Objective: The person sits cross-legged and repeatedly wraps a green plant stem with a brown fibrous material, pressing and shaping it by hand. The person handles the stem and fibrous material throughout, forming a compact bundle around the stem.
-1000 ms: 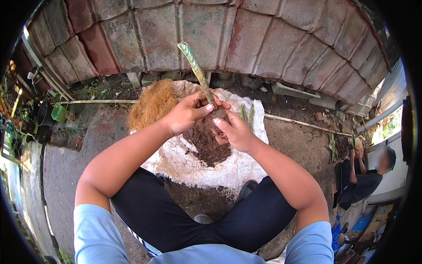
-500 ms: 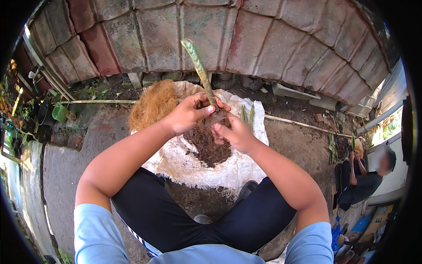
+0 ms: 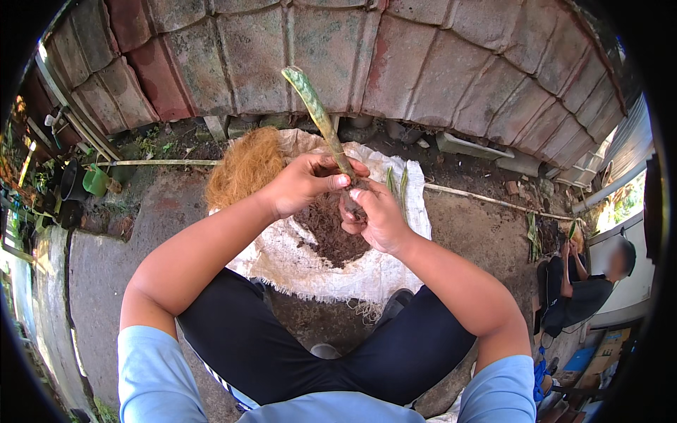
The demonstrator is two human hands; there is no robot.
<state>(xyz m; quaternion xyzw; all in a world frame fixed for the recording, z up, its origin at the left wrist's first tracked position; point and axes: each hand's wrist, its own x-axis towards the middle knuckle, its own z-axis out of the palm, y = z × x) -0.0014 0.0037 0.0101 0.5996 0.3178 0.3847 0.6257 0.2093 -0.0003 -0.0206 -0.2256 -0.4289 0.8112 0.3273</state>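
A long, mottled green leaf cutting [image 3: 321, 116] slants up and away from me, its lower end between my hands. My left hand [image 3: 308, 185] grips it near the base, thumb and fingers closed round it. At the bottom end, my right hand [image 3: 378, 213] has its fingers closed about a dark, soil-covered clump; the fingers partly hide it. Below the hands, a heap of dark brown soil [image 3: 335, 243] lies on a frayed white woven sack [image 3: 282, 257]. Two more green leaf cuttings [image 3: 403, 185] rest on the sack to the right of my right hand.
Orange-brown fibre [image 3: 243, 169] is piled at the sack's far left. A sloping tiled roof [image 3: 324, 49] spans the far side, and a thin bamboo pole [image 3: 486, 200] lies on the ground. At far right sits another person [image 3: 582, 292] with a leaf. A green pot [image 3: 95, 180] stands left.
The leaf cutting's top has tipped slightly left and down. My right hand's thumb and fingers have shifted upward against the clump at its base; my left hand keeps its grip.
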